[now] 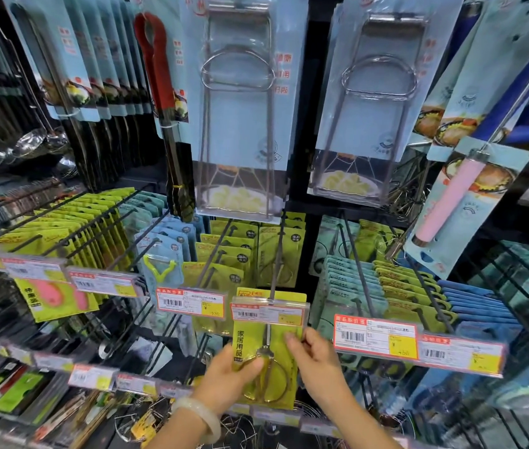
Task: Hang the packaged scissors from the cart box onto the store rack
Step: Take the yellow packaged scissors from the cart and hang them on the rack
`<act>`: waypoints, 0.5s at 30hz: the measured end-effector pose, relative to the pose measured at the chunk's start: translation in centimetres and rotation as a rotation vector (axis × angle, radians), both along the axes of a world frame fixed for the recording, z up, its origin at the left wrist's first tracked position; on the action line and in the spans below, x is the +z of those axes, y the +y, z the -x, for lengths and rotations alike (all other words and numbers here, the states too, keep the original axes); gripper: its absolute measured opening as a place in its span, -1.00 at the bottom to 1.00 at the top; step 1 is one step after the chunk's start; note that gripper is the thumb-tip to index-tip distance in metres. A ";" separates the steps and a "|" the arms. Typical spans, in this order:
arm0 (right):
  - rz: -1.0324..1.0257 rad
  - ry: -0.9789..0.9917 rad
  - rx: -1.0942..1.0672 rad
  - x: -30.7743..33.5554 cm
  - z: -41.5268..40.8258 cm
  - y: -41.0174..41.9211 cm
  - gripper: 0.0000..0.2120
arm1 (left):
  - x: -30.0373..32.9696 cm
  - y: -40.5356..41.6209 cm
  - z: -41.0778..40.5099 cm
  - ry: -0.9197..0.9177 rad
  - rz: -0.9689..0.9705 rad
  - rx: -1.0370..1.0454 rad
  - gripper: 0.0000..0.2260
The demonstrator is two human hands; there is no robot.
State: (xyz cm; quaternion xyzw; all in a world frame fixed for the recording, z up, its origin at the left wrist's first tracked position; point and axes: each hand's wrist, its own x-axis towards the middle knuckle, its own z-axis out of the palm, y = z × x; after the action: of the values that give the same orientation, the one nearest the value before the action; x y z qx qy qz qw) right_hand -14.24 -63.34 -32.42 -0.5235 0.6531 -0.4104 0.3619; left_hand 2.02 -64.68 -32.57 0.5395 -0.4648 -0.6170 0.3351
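Note:
A yellow-green packaged pair of scissors (pixel 268 354) hangs upright at the front end of a black rack hook (pixel 276 254), its top behind a clear price tag holder (pixel 269 314). My left hand (pixel 227 380) grips the package's lower left edge, thumb over the front. My right hand (pixel 315 358) pinches the right edge near the middle. More yellow-green scissor packages (pixel 276 254) hang further back on the same hook. The cart box is out of view.
Neighbouring hooks carry yellow-green and blue packages (pixel 386 280) with price tags (pixel 375 337) at their tips. Large packaged wire plate clips (pixel 240 108) hang above, close over the hook. Tongs and ladles hang upper left. Lower shelves hold wire utensils.

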 end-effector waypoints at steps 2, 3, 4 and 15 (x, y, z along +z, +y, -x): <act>-0.028 -0.012 0.024 -0.3 0.1 0.1 -0.73 | -0.1 0.0 -0.1 -0.010 0.001 -0.011 -0.19; -0.047 -0.015 0.035 -0.2 0.1 0.2 -0.75 | 0.0 -0.1 -0.1 -0.018 -0.018 -0.026 -0.18; -0.056 -0.014 0.042 -0.2 0.2 0.2 -0.75 | -0.3 -0.1 -0.1 -0.001 -0.030 -0.032 -0.17; -0.078 -0.042 0.112 -0.9 1.7 0.0 -0.70 | -0.3 -0.2 0.5 0.036 -0.128 -0.044 -0.08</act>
State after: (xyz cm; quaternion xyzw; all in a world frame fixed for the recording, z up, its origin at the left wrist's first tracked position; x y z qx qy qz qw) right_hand -15.93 -63.35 -33.27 -0.5361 0.6304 -0.3748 0.4181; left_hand 1.57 -64.90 -32.90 0.5382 -0.4300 -0.6624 0.2944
